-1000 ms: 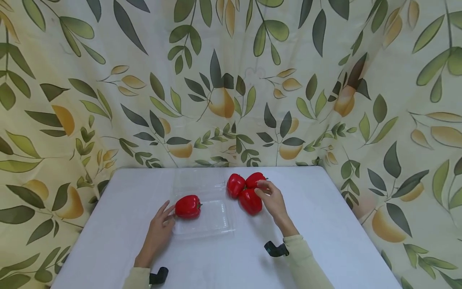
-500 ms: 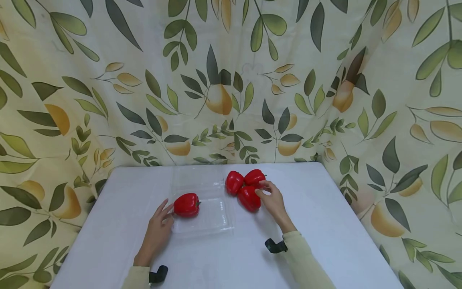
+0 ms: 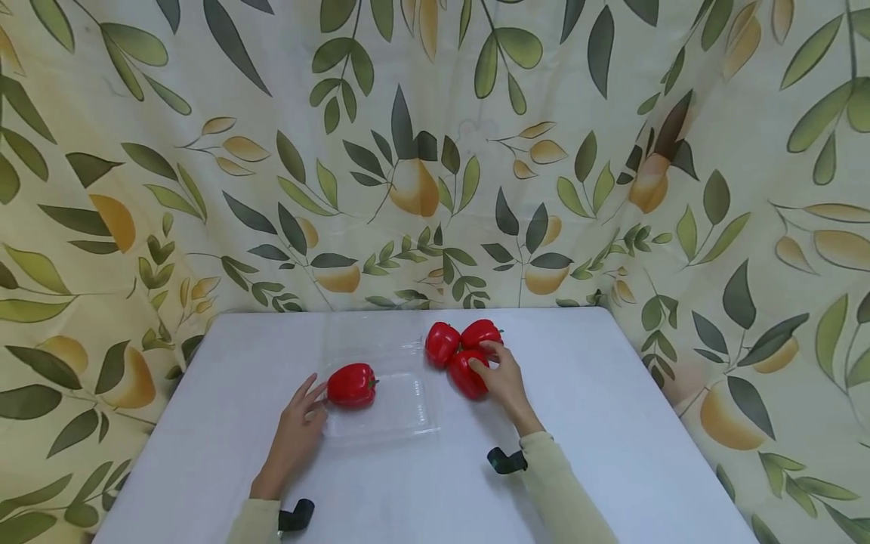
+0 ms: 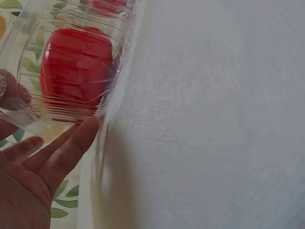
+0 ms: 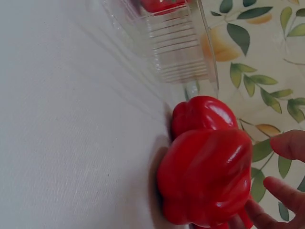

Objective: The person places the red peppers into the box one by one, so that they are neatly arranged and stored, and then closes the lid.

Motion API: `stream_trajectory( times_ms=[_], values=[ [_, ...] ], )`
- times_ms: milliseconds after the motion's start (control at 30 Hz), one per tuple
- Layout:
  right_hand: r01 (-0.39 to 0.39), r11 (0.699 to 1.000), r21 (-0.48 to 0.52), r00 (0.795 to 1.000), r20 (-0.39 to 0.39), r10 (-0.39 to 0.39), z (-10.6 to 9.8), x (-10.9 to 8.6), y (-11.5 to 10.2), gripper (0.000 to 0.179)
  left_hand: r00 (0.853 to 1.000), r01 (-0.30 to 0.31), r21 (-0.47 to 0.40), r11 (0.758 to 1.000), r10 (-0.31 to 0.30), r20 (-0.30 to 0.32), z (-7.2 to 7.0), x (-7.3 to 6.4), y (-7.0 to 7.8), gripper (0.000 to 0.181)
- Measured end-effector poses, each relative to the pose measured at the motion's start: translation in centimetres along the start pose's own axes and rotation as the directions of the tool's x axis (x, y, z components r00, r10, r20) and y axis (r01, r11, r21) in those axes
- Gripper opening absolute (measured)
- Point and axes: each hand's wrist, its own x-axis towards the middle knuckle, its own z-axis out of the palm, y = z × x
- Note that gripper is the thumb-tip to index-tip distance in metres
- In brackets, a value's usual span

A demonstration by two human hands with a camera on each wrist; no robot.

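A clear plastic clamshell box (image 3: pixel 408 427) lies with its lid spread back on the table. One red bell pepper (image 3: pixel 350 385) sits inside it, at the left. My left hand (image 3: pixel 297 427) touches the box's left side; in the left wrist view its fingertips (image 4: pixel 90 125) rest by the ribbed plastic wall. Right of the box, several red peppers sit clustered. My right hand (image 3: pixel 504 381) is over the nearest bell pepper (image 3: pixel 467 375), thumb and fingers spread. In the right wrist view, the thumb (image 5: pixel 290 144) stands off this pepper, while lower fingers reach its edge.
Behind the nearest pepper are a left rear pepper (image 3: pixel 442 344) and a right rear pepper (image 3: pixel 479 332), all close together. The white table (image 3: pixel 598 423) ends at a leaf-patterned curtain (image 3: pixel 435 249). A dark wrist camera (image 3: pixel 506 461) sticks out from the right sleeve.
My right hand has moved slightly left, its thumb coming over the nearest pepper. The left hand stays at the box's side, and the peppers keep their places.
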Motion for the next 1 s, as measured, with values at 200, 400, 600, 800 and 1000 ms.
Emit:
stream_trajectory(
  times_ms=[200, 400, 600, 800, 1000],
  values=[
    [0.01, 1.0, -0.024, 1.0, 0.002, -0.01, -0.1, 0.3, 0.3, 0.066, 1.0, -0.006, -0.014, 1.0, 0.006, -0.011, 0.3, 0.2, 0.0, 0.047],
    [0.016, 0.999, -0.05, 1.0, 0.006, -0.016, 0.0, 0.4, 1.0, 0.067, 1.0, 0.003, -0.017, 1.0, -0.003, 0.005, 0.4, 0.0, 0.0, 0.048],
    [0.041, 0.996, -0.083, 0.999, 0.01, -0.04, 0.3, 0.7, 1.1, 0.069, 1.0, -0.011, -0.005, 1.0, 0.011, -0.014, 0.2, -0.1, 0.3, 0.048],
    [0.053, 0.994, -0.095, 0.999, 0.017, -0.052, 0.4, 0.7, 1.2, 0.068, 0.999, -0.025, 0.011, 1.0, 0.025, -0.022, 0.0, -0.1, 0.4, 0.048],
    [0.063, 0.993, -0.102, 0.998, 0.036, -0.059, 0.6, 0.4, 1.3, 0.07, 1.0, -0.004, -0.009, 1.0, 0.004, -0.015, 0.3, -0.5, 0.1, 0.048]
  ],
)
